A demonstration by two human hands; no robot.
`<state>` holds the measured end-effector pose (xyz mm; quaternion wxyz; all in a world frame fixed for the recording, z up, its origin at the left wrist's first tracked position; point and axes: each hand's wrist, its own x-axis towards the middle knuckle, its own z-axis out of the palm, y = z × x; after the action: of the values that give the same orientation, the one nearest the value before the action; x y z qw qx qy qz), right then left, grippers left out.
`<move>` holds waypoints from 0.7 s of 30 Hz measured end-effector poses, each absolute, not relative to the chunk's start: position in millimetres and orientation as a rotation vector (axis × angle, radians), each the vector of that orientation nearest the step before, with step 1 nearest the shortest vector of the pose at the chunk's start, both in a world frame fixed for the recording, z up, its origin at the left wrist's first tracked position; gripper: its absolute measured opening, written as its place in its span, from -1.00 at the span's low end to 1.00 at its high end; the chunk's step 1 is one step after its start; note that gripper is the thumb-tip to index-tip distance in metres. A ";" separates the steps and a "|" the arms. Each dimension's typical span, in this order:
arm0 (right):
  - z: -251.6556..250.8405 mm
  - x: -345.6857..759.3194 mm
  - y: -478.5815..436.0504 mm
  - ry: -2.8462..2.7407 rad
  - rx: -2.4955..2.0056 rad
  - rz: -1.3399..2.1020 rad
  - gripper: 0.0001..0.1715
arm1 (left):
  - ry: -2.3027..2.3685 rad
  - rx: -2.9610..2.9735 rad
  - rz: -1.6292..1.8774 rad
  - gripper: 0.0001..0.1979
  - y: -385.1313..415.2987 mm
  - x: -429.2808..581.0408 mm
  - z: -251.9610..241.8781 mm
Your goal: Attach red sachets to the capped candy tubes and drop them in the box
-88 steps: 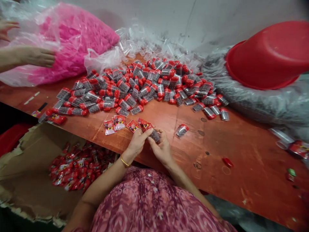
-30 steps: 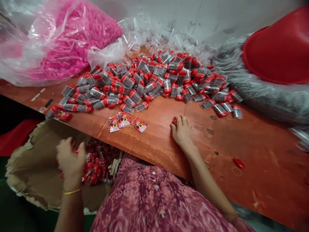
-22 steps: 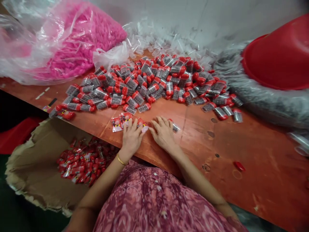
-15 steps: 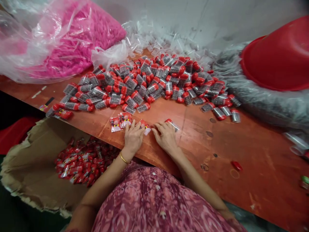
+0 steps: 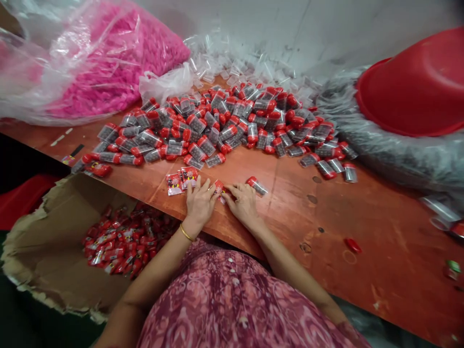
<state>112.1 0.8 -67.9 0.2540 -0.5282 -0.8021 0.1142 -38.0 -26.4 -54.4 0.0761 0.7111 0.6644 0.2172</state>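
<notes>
Between my hands, low over the front of the table, is a small red printed label (image 5: pixel 219 186), partly covered by fingers. My left hand (image 5: pixel 200 202) has its fingertips on the label's left side. From the right, my right hand (image 5: pixel 244 204) pinches its lower edge between thumb and fingers. Just beyond the right hand lies a clear tube with a red cap and dark contents (image 5: pixel 258 186). Several more red labels (image 5: pixel 175 184) lie flat by my left fingertips.
A large heap of red-capped tubes (image 5: pixel 217 126) covers the middle of the table. Behind are clear empty tubes (image 5: pixel 246 63). A bag of pink pieces (image 5: pixel 108 63) sits left, a red tub (image 5: pixel 413 87) right. Below left, a cardboard box (image 5: pixel 54 256) holds red packed pieces (image 5: pixel 125 239).
My right hand has shifted slightly left and down, its fingers now at the label and the capped tube more exposed. The label has turned a little; my left hand stays nearly in place.
</notes>
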 end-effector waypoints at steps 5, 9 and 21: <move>-69.4 114.2 1.3 -2.143 -1.431 0.387 -0.64 | 1.938 2.167 0.681 -0.74 -20.3 -36.3 -48.2; -66.5 115.7 2.2 -1.845 -1.389 0.629 -0.54 | 1.973 2.122 0.874 -0.75 -19.3 -39.9 -43.2; -36.8 110.1 -3.5 -1.243 -1.199 1.179 -0.62 | 1.753 1.501 1.137 -0.68 -29.0 -25.9 -17.1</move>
<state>110.1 -3.5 -36.8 0.5013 -0.4961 -0.5144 0.4879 -25.9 -29.0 -17.1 0.2805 0.5598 0.6541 0.4243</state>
